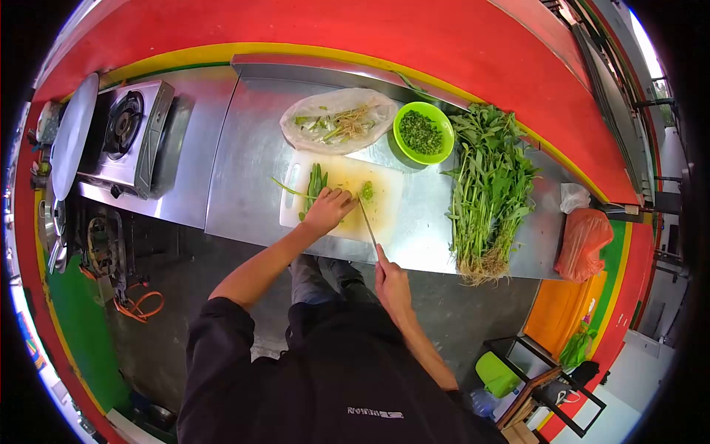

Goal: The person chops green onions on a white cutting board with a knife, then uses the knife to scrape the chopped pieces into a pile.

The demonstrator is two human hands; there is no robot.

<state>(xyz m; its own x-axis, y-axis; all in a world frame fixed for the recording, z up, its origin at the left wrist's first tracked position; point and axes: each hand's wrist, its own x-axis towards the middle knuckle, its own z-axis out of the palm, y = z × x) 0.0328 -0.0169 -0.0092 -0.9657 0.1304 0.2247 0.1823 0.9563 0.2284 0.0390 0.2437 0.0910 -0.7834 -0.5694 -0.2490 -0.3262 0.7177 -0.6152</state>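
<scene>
On the white cutting board [388,194], my left hand [329,211] is closed over a bunch of green stems [316,181], whose leaves stick out to its left. My right hand [392,285] grips the handle of a knife [369,224], its blade reaching up onto the board beside my left fingertips. A small heap of chopped greens [367,192] lies just right of the blade tip. Behind the board, a plastic bag [296,127] holds trimmed stems and roots. The green bowl [447,140] to its right contains finely chopped greens.
A large bundle of leafy greens with roots [492,185] lies on the metal counter [251,170] at the right. Beyond it is a red plastic bag [584,244]. A gas stove [127,133] stands at the left. A black-framed rack [547,377] is at the lower right.
</scene>
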